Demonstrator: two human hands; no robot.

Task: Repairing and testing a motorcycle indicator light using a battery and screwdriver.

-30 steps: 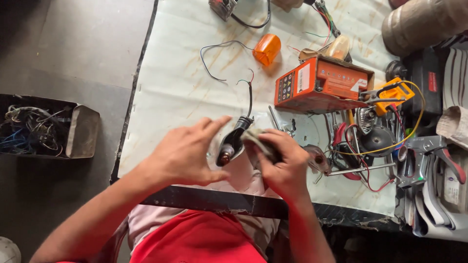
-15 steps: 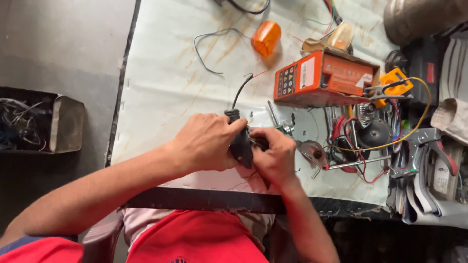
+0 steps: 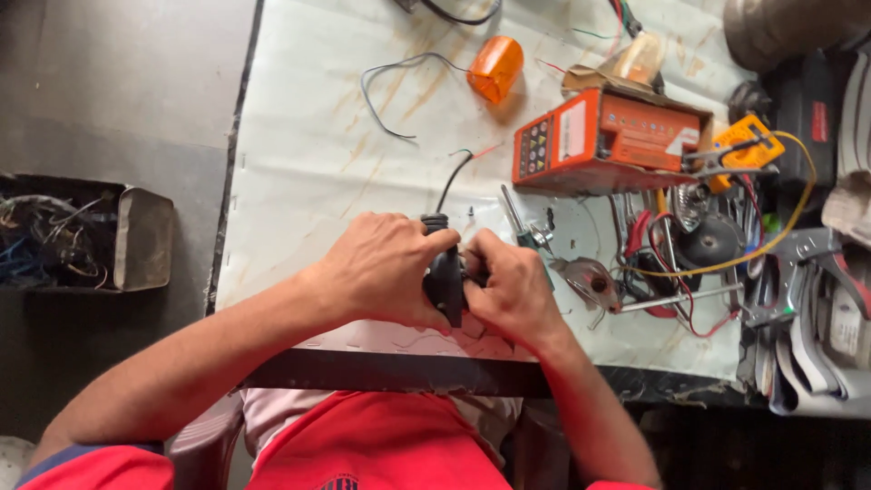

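My left hand (image 3: 386,270) and my right hand (image 3: 513,289) are both closed around a small black lamp housing (image 3: 445,279) over the near edge of a white, stained bench top (image 3: 308,154). A ribbed black stem and a thin black wire (image 3: 451,183) run up from the housing across the bench. My fingers hide most of the housing and whatever my right hand presses against it.
An orange box (image 3: 606,138) lies to the right, an orange lens (image 3: 495,68) farther back. A yellow meter (image 3: 748,147), tangled wires, a screwdriver (image 3: 519,220) and metal tools crowd the right side. A metal tin (image 3: 86,238) full of wires sits on the floor at left.
My hands have closed in tighter around the black housing, which was more exposed one second ago. The camera view has shifted slightly toward the bench.
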